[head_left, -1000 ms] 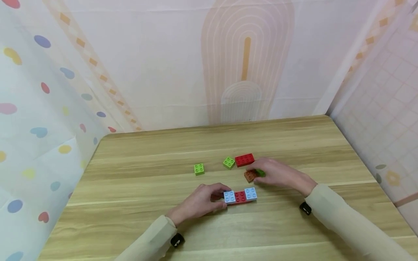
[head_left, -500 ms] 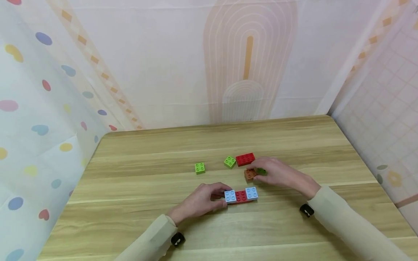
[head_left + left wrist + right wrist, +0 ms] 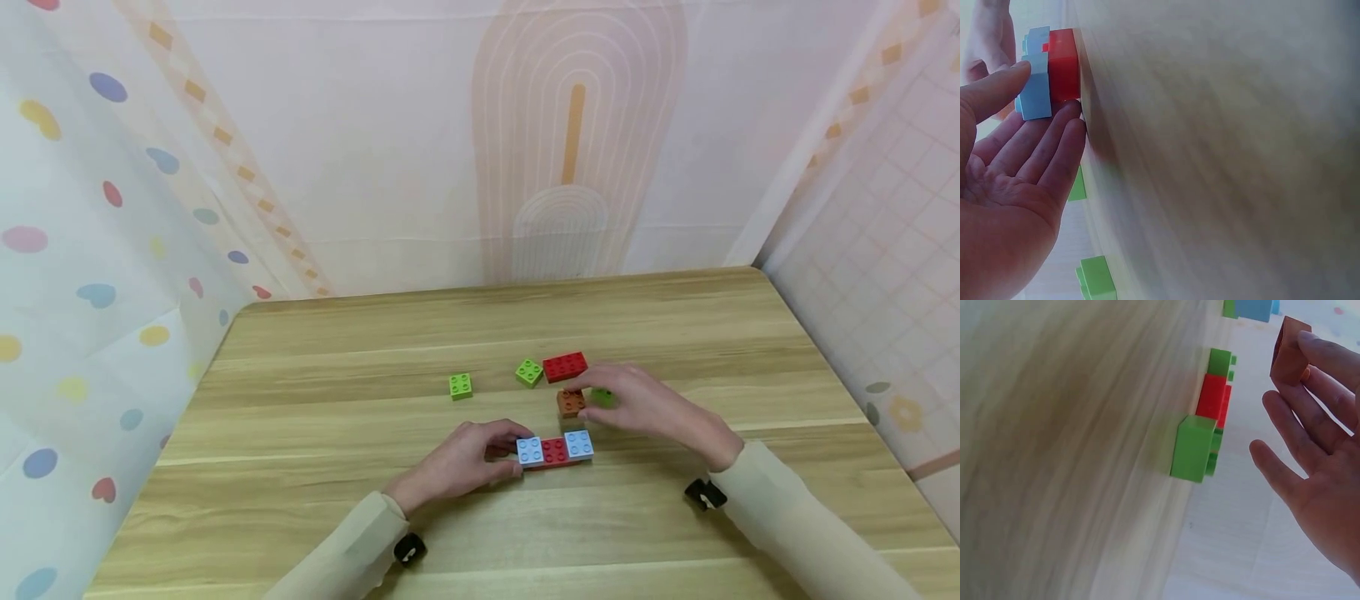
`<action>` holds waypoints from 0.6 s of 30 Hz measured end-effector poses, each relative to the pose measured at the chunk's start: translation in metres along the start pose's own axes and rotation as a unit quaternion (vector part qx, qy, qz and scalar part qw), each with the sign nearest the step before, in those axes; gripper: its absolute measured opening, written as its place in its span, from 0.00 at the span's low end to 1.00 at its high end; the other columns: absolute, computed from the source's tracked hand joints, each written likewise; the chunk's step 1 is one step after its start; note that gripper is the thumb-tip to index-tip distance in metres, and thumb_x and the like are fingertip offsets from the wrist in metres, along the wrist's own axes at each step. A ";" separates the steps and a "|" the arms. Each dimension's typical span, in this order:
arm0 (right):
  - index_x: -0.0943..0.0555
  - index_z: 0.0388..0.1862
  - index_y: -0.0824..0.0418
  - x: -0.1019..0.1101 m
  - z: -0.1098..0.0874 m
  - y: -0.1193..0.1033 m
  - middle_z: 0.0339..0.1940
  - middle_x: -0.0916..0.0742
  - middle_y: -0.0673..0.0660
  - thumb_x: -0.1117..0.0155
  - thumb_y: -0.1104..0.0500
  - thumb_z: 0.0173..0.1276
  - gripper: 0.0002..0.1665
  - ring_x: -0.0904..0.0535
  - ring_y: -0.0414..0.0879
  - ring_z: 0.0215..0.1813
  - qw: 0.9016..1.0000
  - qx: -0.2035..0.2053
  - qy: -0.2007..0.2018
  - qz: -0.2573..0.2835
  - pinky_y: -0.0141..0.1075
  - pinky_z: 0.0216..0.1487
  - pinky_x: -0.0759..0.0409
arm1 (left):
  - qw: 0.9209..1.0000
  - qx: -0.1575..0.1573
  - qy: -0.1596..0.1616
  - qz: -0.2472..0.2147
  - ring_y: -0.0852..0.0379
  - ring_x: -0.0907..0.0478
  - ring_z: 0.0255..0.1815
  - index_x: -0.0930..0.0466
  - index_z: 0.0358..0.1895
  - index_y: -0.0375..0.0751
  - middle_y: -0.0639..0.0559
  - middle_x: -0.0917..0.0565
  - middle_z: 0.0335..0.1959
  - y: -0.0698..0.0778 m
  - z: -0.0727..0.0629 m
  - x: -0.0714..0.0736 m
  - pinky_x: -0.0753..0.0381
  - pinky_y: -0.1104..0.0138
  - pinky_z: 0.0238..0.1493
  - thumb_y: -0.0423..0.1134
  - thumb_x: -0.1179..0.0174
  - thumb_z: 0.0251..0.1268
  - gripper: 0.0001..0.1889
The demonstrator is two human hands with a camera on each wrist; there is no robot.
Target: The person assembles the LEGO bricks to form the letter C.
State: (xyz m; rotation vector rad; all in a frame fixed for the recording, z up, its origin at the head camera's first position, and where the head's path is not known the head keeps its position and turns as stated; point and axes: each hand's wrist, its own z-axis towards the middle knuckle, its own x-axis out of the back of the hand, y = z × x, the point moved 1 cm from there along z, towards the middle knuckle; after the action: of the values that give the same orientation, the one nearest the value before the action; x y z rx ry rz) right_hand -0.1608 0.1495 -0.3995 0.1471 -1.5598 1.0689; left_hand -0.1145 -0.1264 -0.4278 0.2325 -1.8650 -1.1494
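Observation:
My left hand [image 3: 461, 467] holds the left end of a joined row of building bricks: a red brick [image 3: 554, 451] with a light blue brick [image 3: 529, 451] on its left end and another light blue brick [image 3: 578, 444] on its right. In the left wrist view the thumb lies against the near blue brick [image 3: 1036, 87], with fingertips at the row's far side. My right hand [image 3: 630, 398] pinches a brown brick [image 3: 571, 404] between thumb and fingers. The right wrist view shows this brown brick [image 3: 1291, 351] raised off the table, its other fingers spread.
A green brick [image 3: 604, 397] stands on the wooden table [image 3: 337, 367], partly hidden by my right hand. Behind lies a long red brick [image 3: 566, 367], with a light green brick [image 3: 528, 372] close to its left. Another light green brick [image 3: 461, 386] sits farther left.
The right hand has lifted the brown brick off the table and shifted it slightly left, away from the green brick. My left hand keeps its grip on the row.

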 end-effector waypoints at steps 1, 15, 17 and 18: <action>0.21 0.60 0.54 0.000 -0.001 -0.001 0.58 0.18 0.51 0.32 0.54 0.65 0.24 0.23 0.47 0.58 1.000 0.003 0.001 0.004 0.48 0.58 0.23 | 1.000 0.000 0.000 0.000 0.65 0.23 0.53 0.24 0.60 0.51 0.57 0.19 0.55 0.000 0.000 0.000 0.24 0.69 0.54 0.41 0.35 0.64 0.20; 0.19 0.58 0.51 -0.004 -0.002 -0.017 0.55 0.17 0.45 0.29 0.54 0.63 0.23 0.23 0.41 0.56 0.999 0.026 0.026 0.039 0.42 0.56 0.22 | 1.000 -0.002 0.007 -0.013 0.64 0.22 0.53 0.24 0.56 0.49 0.56 0.18 0.54 0.001 0.003 -0.001 0.24 0.69 0.55 0.41 0.34 0.64 0.18; 0.19 0.57 0.51 -0.005 -0.002 -0.020 0.55 0.17 0.46 0.29 0.53 0.63 0.23 0.23 0.42 0.57 0.998 0.034 0.029 0.035 0.43 0.57 0.23 | 1.000 -0.001 0.007 -0.014 0.64 0.22 0.53 0.24 0.56 0.49 0.57 0.18 0.54 0.000 0.003 -0.001 0.24 0.69 0.55 0.41 0.34 0.64 0.18; 0.19 0.57 0.51 -0.005 -0.002 -0.021 0.55 0.17 0.46 0.29 0.54 0.63 0.22 0.23 0.42 0.57 0.998 0.037 0.030 0.035 0.44 0.57 0.23 | 1.000 -0.001 0.006 -0.014 0.64 0.22 0.53 0.24 0.56 0.49 0.57 0.18 0.54 0.000 0.003 -0.001 0.24 0.69 0.55 0.41 0.34 0.64 0.18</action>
State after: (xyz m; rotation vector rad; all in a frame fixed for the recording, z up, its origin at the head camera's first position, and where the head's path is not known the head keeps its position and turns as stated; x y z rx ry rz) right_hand -0.1452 0.1365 -0.3929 0.1109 -1.4824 1.1767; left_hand -0.1165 -0.1239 -0.4288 0.2649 -1.8543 -1.1673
